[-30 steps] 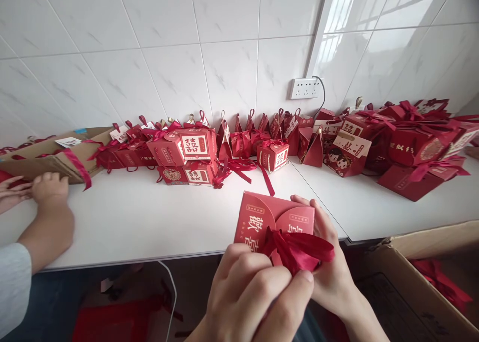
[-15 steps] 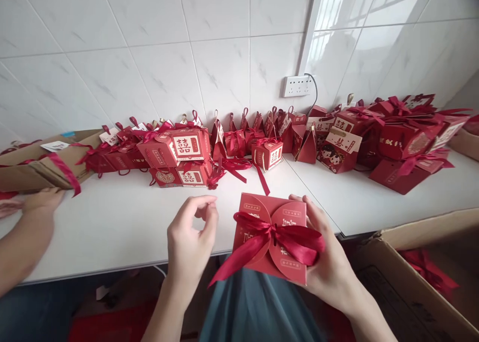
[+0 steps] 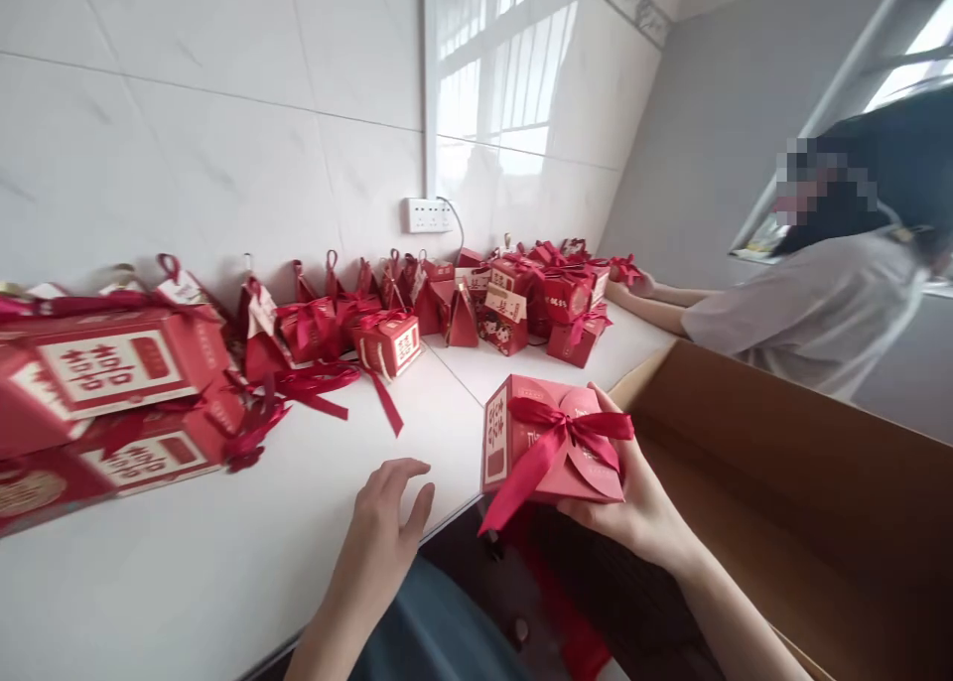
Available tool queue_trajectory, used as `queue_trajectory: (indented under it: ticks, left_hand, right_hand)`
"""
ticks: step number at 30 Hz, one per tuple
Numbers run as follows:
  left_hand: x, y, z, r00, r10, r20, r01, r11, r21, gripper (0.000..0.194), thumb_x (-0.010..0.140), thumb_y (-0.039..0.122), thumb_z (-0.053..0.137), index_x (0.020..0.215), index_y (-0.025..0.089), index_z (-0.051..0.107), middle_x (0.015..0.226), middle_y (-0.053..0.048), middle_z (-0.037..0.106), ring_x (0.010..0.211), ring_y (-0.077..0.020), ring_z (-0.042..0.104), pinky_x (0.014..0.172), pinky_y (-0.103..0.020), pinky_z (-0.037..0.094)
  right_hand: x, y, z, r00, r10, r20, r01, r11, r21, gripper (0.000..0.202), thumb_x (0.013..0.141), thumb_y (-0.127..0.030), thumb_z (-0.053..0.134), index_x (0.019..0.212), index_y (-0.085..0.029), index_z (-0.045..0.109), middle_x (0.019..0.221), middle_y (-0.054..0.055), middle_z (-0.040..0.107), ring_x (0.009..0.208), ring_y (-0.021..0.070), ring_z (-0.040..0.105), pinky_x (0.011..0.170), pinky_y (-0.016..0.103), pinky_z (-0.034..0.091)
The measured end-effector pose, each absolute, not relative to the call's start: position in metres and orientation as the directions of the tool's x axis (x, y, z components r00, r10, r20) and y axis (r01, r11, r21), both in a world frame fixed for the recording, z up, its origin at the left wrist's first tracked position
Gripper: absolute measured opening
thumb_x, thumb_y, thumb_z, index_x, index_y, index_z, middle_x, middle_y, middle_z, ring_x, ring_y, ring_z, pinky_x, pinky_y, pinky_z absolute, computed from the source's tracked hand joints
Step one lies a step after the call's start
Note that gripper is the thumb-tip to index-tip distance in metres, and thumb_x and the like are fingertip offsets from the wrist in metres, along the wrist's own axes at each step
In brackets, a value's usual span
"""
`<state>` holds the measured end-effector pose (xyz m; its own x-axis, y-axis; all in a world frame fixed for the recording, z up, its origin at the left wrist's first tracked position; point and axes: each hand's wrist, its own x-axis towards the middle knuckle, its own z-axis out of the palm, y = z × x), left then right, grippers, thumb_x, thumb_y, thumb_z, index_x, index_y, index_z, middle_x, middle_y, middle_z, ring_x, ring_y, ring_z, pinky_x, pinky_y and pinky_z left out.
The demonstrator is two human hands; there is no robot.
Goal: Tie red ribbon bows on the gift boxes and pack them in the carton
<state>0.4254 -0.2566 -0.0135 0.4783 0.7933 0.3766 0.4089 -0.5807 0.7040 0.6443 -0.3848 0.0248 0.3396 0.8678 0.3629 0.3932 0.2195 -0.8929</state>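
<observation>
The box (image 3: 558,484) sits in the right hand (image 3: 644,512), held above the tabletop's (image 3: 223,562) edge at five o'clock from the view's centre. It looks like thin, folded card, so it should be light, with fairly stiff walls that could dent or crease under a hard squeeze. The printed faces may be a little slippery; the satin bow (image 3: 570,425) is soft and would probably loosen if pulled. The best hold is likely around the solid sides or from below, clear of the tails and curved flaps. The right fingers are closed round its right end. At seven o'clock, the left hand (image 3: 383,507) holds nothing, its fingers loosely bent and apart from the thumb. Half a second ago, the view faced more to the left and the box showed mostly its top; now a side label (image 3: 495,441) shows too. The carton (image 3: 781,398) at four o'clock fills more of the view, and a person (image 3: 811,299) has come into sight at three o'clock.
</observation>
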Motion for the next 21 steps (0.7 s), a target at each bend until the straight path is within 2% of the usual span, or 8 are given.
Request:
queue_trajectory:
  ticks: [2,5,7,10,13,16,18,21]
  left_hand:
    - [0.439,-0.267,-0.001,0.477,0.801,0.362,0.278,-0.528,0.803,0.028,0.088,0.041,0.043,0.103,0.022,0.058,0.105,-0.008,0.065,0.101,-0.0226,0.061,0.074,-0.034,0.054]
    - [0.456,-0.286,0.029,0.449,0.786,0.424,0.087,-0.511,0.855,0.036,0.087,0.045,0.045,0.113,0.021,0.053,0.107,-0.009,0.064,0.101,-0.0213,0.061,0.082,-0.034,0.052]
    - [0.464,-0.295,0.048,0.482,0.777,0.406,0.048,-0.486,0.873,0.032,0.085,0.044,0.05,0.107,0.02,0.054,0.101,-0.008,0.066,0.092,-0.0199,0.063,0.078,-0.033,0.053]
    - [0.471,-0.304,0.062,0.454,0.771,0.446,0.023,-0.511,0.859,0.014,0.087,0.033,0.051,0.088,0.02,0.056,0.082,-0.004,0.065,0.076,-0.0149,0.063,0.067,-0.026,0.052]
    - [0.468,-0.314,0.061,0.341,0.63,0.697,-0.036,-0.733,0.68,0.003,0.085,0.017,0.053,0.085,0.02,0.054,0.075,-0.001,0.058,0.07,-0.0119,0.058,0.063,-0.023,0.05]
    - [0.464,-0.326,0.058,0.291,0.331,0.898,0.0,-0.938,0.346,0.015,0.077,0.008,0.06,0.087,0.018,0.056,0.073,-0.002,0.053,0.07,-0.0127,0.054,0.065,-0.026,0.049]
    - [0.463,-0.333,0.056,0.304,0.181,0.935,0.057,-0.983,0.172,0.018,0.072,0.006,0.064,0.086,0.017,0.058,0.07,-0.001,0.052,0.068,-0.0131,0.052,0.068,-0.03,0.049]
    - [0.464,-0.341,0.055,0.321,0.095,0.942,0.092,-0.993,0.069,0.021,0.068,0.004,0.066,0.085,0.015,0.059,0.068,0.0,0.053,0.067,-0.0124,0.051,0.073,-0.034,0.05]
  right_hand:
    - [0.646,-0.392,0.024,0.349,0.846,0.402,0.429,0.237,-0.872,0.111,0.069,-0.035,0.075,0.147,-0.027,-0.003,0.126,0.014,0.056,0.107,0.0277,0.062,0.088,0.042,0.053]
    - [0.644,-0.4,0.022,0.341,0.817,0.465,0.545,0.231,-0.806,0.111,0.066,-0.032,0.077,0.147,-0.028,0.001,0.137,0.016,0.047,0.116,0.0289,0.057,0.095,0.044,0.048]
    - [0.642,-0.404,0.022,0.319,0.81,0.491,0.607,0.223,-0.763,0.109,0.065,-0.03,0.078,0.147,-0.03,0.004,0.144,0.015,0.037,0.121,0.03,0.051,0.098,0.046,0.045]
    - [0.639,-0.408,0.025,0.281,0.808,0.517,0.648,0.237,-0.723,0.109,0.065,-0.028,0.078,0.146,-0.032,0.006,0.15,0.015,0.027,0.126,0.0308,0.047,0.098,0.045,0.045]
    - [0.636,-0.41,0.028,0.241,0.795,0.556,0.685,0.266,-0.678,0.105,0.066,-0.028,0.077,0.146,-0.032,0.009,0.15,0.015,0.026,0.129,0.0308,0.042,0.099,0.046,0.044]
    - [0.634,-0.411,0.027,0.256,0.777,0.575,0.697,0.263,-0.666,0.104,0.067,-0.03,0.078,0.145,-0.033,0.01,0.15,0.014,0.025,0.129,0.031,0.042,0.101,0.048,0.042]
    - [0.633,-0.412,0.026,0.278,0.766,0.579,0.686,0.264,-0.678,0.107,0.065,-0.033,0.079,0.145,-0.034,0.01,0.15,0.014,0.024,0.129,0.0314,0.041,0.101,0.048,0.041]
    - [0.632,-0.414,0.024,0.276,0.756,0.593,0.674,0.288,-0.68,0.11,0.061,-0.035,0.082,0.145,-0.034,0.01,0.151,0.013,0.022,0.131,0.0323,0.039,0.102,0.049,0.04]
